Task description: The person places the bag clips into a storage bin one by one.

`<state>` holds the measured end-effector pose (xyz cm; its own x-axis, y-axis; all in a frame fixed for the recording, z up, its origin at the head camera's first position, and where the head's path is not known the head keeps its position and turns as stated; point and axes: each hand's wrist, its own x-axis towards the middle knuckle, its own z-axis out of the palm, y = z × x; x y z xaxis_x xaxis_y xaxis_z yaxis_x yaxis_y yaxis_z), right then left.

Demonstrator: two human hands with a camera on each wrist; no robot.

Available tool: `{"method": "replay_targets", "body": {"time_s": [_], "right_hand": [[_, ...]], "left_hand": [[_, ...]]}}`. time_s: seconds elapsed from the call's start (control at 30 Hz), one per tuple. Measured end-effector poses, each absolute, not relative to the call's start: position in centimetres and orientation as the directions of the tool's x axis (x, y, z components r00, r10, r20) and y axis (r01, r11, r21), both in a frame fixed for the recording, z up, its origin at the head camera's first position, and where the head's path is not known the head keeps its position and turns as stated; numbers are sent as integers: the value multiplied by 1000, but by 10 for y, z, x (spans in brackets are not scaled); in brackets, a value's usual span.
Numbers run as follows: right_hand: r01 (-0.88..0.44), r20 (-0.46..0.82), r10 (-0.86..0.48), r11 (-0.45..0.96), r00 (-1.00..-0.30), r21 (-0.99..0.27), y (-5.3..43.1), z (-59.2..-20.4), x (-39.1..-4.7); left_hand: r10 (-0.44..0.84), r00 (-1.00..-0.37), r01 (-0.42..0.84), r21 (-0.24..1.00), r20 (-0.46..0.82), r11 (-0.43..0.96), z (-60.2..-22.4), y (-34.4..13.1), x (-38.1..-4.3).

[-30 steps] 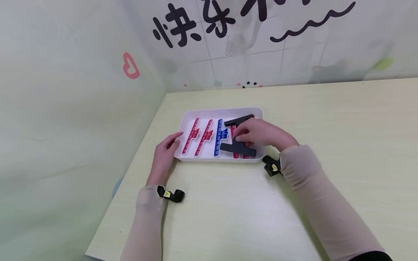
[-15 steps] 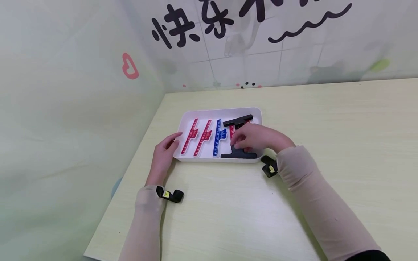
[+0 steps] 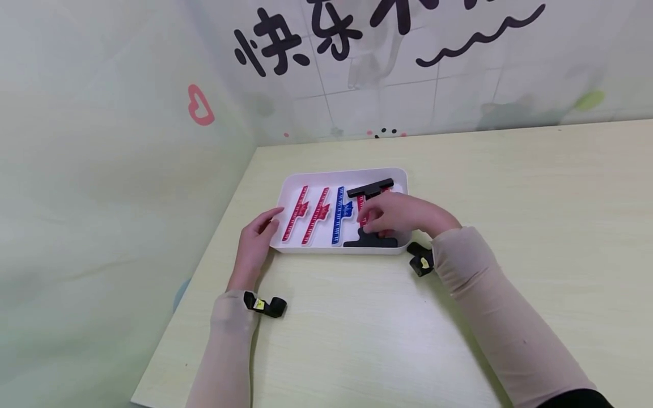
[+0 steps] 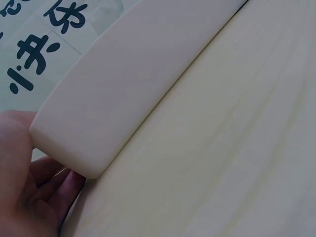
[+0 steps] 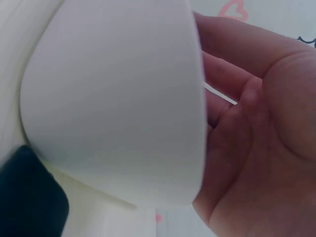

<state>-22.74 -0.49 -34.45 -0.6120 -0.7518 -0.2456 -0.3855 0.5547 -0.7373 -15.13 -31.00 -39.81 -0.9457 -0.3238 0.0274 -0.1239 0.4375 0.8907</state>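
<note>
A white tray (image 3: 316, 249) holds several T-shaped clips. Two red ruler-marked clips (image 3: 295, 214) and a blue ruler-marked clip (image 3: 338, 215) lie in a slanted row at its left. A black clip (image 3: 370, 188) crosses the far right, over red ones. Another black clip (image 3: 370, 240) lies along the near wall, its handle toward the right hand. My right hand (image 3: 395, 214) hovers over it, bent thumb and forefinger right at the handle; the right wrist view (image 5: 247, 123) hides its fingertips behind the tray wall. My left hand (image 3: 253, 243) grips the tray's left end.
The tray stands on a pale wooden table (image 3: 357, 334). A printed wall sheet (image 3: 408, 102) with black characters rises behind, and a pale curtain-like sheet (image 3: 102, 198) flanks the left. Each wrist carries a small black camera mount (image 3: 265, 304).
The right hand has lowered the near black clip from over the red clips to along the tray's near wall, and the forefinger has since risen slightly. The left hand stays at the tray.
</note>
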Motion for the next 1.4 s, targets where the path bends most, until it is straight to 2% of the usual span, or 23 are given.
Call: {"method": "replay_targets", "body": {"time_s": [0.5, 0.63, 1.4], "right_hand": [[-361, -255, -738, 563, -624, -744, -2, -343, -231], [-370, -240, -746, 550, -622, -749, 0, -340, -230], [-346, -208, -705, 555, -678, -756, 21, -328, -228]], "left_hand": [[-317, -948, -140, 885, 10, 445, -397, -310, -150], [-313, -949, -110, 895, 35, 433, -397, -310, -150], [-301, -953, -106, 893, 35, 438, -399, -313, -150]]}}
